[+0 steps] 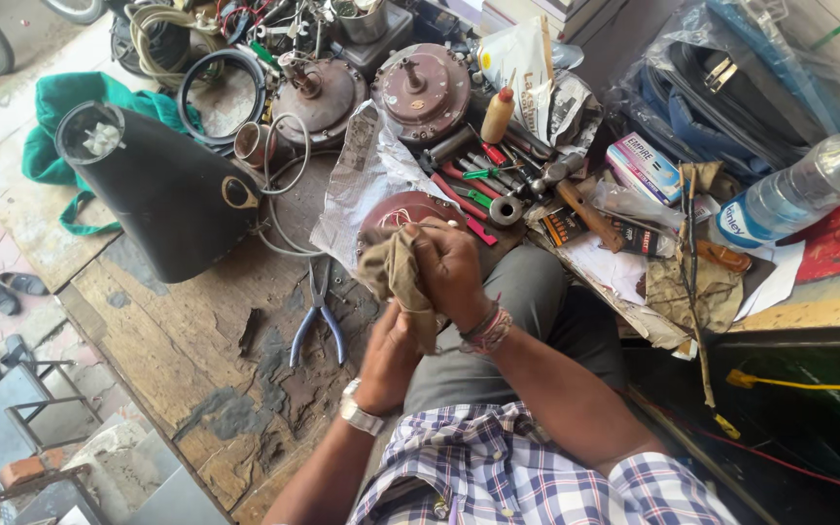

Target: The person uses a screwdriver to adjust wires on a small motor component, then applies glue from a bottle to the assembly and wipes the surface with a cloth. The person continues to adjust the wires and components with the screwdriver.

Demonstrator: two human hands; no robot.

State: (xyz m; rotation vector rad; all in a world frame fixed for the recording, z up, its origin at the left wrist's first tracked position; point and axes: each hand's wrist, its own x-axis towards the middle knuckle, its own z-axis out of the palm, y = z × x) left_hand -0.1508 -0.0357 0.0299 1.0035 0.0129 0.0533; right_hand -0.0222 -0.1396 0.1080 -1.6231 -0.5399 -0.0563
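Item: tan rag (pixel 396 277), gripped in both your hands over your lap.
Your right hand (pixel 451 272) closes tight on its top; your left hand (pixel 391 355) wraps the hanging end below. Just beyond the grip sits a reddish motor cover (pixel 396 209); left of it lie blue-handled pliers (pixel 318 316), farther left a black cone-shaped housing (pixel 162 190).

Work surface: worn wooden bench (pixel 187 340), planks cracked, dark patches of stain. Lying directly on it: blue-handled pliers (pixel 318 316) near the middle; a black cone-shaped housing (pixel 162 190) on its side to the left; two round reddish motor housings (pixel 381 92) at the far edge; loose grey cable (pixel 279 185) between them.
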